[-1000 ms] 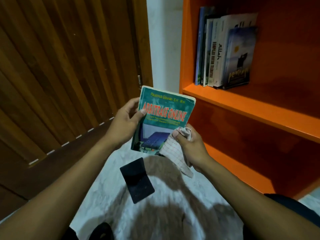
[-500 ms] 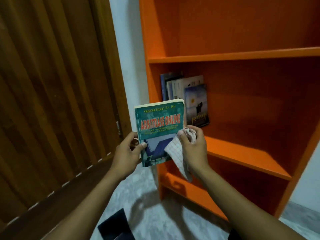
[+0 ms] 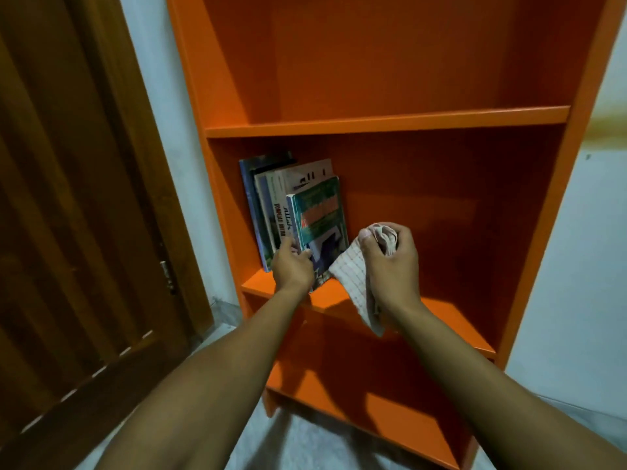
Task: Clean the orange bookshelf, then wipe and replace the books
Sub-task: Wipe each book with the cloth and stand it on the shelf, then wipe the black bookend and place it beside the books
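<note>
- Now the orange bookshelf (image 3: 386, 123) stands against a pale wall (image 3: 573, 232), and every place below is told relative to it.
- On its middle shelf, close to the left side panel, a row of books (image 3: 271, 205) stands upright.
- At the right end of this row stands the green book (image 3: 320, 220), with its cover facing outward and its bottom edge on the shelf board.
- The left hand (image 3: 291, 268) grasps this green book at the lower left corner, with fingers curled round the edge.
- The right hand (image 3: 390, 262) is in front of the middle shelf, just to the right of the green book, and it is clenched round a checkered cloth (image 3: 356, 286).
- One part of the cloth is bunched in the fingers, and the rest hangs down in front of the shelf edge.
- The cloth touches or nearly touches the lower right corner of the green book; which one cannot be told.
- To the left of the bookshelf is a brown wooden door (image 3: 78, 215).
</note>
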### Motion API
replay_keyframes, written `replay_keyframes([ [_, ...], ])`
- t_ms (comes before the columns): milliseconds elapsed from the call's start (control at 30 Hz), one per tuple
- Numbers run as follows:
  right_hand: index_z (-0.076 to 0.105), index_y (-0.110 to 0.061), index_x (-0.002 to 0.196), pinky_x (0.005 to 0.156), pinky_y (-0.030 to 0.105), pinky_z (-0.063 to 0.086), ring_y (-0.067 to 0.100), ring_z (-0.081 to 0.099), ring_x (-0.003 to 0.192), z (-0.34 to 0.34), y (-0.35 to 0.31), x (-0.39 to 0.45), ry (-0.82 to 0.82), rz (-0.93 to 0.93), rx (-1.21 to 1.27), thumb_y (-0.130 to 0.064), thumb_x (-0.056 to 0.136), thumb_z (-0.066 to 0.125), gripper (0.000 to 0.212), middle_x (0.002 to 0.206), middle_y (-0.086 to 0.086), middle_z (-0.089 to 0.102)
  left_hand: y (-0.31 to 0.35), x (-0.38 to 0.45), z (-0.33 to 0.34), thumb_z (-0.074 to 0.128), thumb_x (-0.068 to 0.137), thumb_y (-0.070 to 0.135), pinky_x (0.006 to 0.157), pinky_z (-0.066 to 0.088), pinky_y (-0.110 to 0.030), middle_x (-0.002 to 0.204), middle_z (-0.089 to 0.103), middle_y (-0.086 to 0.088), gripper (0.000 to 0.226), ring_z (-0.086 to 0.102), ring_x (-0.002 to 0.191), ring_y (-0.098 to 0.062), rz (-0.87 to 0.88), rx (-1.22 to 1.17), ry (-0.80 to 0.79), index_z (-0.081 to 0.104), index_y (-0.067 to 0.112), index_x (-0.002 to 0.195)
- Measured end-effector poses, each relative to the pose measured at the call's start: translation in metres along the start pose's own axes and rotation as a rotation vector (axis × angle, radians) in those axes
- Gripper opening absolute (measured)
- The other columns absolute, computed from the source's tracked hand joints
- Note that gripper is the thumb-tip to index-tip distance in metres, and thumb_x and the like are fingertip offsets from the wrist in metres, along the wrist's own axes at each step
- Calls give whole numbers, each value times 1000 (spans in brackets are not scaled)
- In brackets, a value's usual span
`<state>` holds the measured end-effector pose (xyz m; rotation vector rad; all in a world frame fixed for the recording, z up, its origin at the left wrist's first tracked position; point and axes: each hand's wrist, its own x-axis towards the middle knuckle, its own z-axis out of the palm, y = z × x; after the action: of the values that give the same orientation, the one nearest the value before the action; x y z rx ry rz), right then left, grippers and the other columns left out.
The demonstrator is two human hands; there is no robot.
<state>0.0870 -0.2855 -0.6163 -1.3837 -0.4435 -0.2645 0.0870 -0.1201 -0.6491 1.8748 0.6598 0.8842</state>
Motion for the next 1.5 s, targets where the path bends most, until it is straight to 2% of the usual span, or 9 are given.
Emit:
replay_keyframes([
  [167, 56, -26, 109, 84, 31, 53, 7, 63, 98, -15, 11, 13, 17, 9, -46, -31, 94, 66, 19, 105, -10, 65, 9, 26, 34, 50, 91, -3, 70, 37, -35, 102, 55, -18, 11, 49, 88, -34, -46, 58, 107, 52, 4, 99],
  [367, 56, -26, 107, 79, 31, 53, 11, 65, 95, -22, 23, 21, -5, 59, -69, -35, 95, 64, 17, 102, -7, 66, 14, 40, 54, 58, 85, -7, 100, 46, -47, 132, 45, -21, 32, 51, 116, -42, -135, 57, 212, 49, 1, 116],
  [533, 58, -23, 108, 79, 31, 52, 13, 65, 96, -20, 30, 18, -39, 81, -61, -32, 95, 64, 17, 103, -4, 66, 5, 34, 47, 58, 88, -3, 96, 43, -46, 133, 42, -20, 40, 50, 115, -42, -113, 87, 210, 45, 1, 125],
  [667, 57, -25, 109, 84, 30, 51, 10, 63, 100, -9, 33, 3, -90, 96, -47, -31, 96, 64, 16, 107, -7, 65, -19, 21, 20, 55, 96, 10, 75, 39, -38, 114, 52, -16, 13, 54, 100, -36, 86, 74, 158, 48, 7, 105],
  [900, 60, -30, 100, 87, 42, 54, 20, 66, 100, 46, 44, -54, -248, 306, 35, -30, 93, 68, 10, 103, 0, 69, -98, -26, -87, 58, 97, 15, 85, 46, -33, 109, 64, -6, 15, 59, 102, -21, 311, 255, 9, 58, 11, 111],
  [1000, 68, -18, 98, 89, 55, 56, 38, 69, 100, 75, 57, -86, -311, 547, 117, -20, 92, 67, 6, 101, 17, 73, -133, -56, -146, 57, 98, 17, 87, 43, -27, 114, 61, -1, 22, 57, 105, -15, 192, 360, -35, 56, 13, 120],
  [1200, 53, 6, 127, 91, 60, 51, 40, 67, 101, 122, 85, -144, -437, 1248, 360, -5, 100, 53, 30, 125, 28, 63, -227, -113, -248, 58, 97, 19, 97, 47, -35, 129, 60, -8, 36, 57, 113, -22, -187, 527, -76, 50, 15, 132],
  [1300, 50, 2, 132, 84, 59, 48, 42, 59, 121, 143, 96, -167, -435, 1373, 407, -8, 104, 44, 30, 135, 26, 57, -275, -141, -278, 58, 96, 16, 98, 47, -37, 134, 57, -12, 41, 57, 117, -28, -390, 575, -76, 48, 15, 135],
  [1500, 58, -3, 116, 79, 56, 51, 40, 60, 120, 168, 116, -192, -478, 1348, 359, -13, 105, 42, 21, 134, 22, 60, -351, -181, -289, 54, 97, 19, 100, 42, -38, 142, 51, -18, 52, 53, 124, -35, -629, 673, -206, 38, 14, 146],
])
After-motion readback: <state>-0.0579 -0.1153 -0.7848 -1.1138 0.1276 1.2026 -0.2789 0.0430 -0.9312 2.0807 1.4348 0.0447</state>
